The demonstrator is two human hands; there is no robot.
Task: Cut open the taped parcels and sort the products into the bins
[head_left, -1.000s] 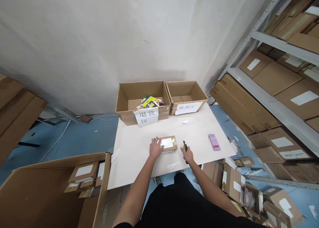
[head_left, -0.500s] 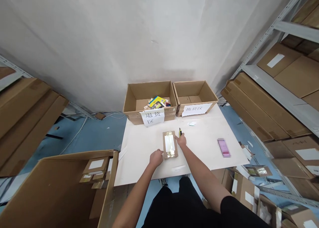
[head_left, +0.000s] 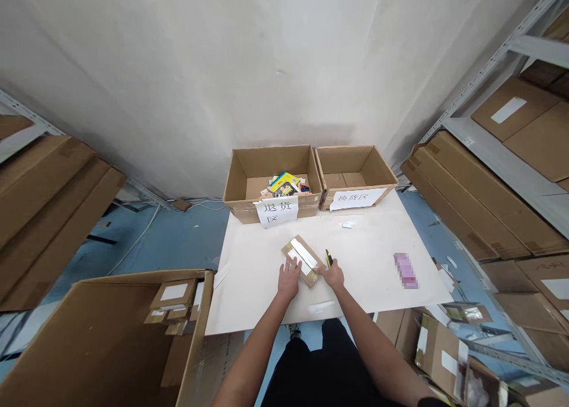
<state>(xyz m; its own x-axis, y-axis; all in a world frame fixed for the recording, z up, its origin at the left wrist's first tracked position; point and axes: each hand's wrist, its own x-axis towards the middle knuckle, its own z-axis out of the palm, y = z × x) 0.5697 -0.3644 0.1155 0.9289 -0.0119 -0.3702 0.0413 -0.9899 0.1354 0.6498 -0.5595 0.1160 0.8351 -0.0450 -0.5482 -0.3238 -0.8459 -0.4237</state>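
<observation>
A small cardboard box (head_left: 297, 241) with a white label and shiny tape lies turned at an angle on the white table. My left hand (head_left: 289, 278) rests over its near left edge, fingers spread. At the box's right end, my right hand (head_left: 332, 273) touches it with the thumb side. That same hand is closed round a black and yellow utility knife (head_left: 329, 258), which points away from me. Whether the knife's blade is out is too small to tell.
Two open cardboard boxes with paper signs stand at the table's back: the left box (head_left: 240, 208) holds colourful packets, the right box (head_left: 326, 202) is beside it. A pixelated pink item (head_left: 406, 271) lies at right. A big carton (head_left: 133, 276) with small boxes stands left; shelves flank both sides.
The small box has turned so its length now slants, and its top face looks different. My left hand has opened from a fist onto it; my right hand has come nearer with the knife.
</observation>
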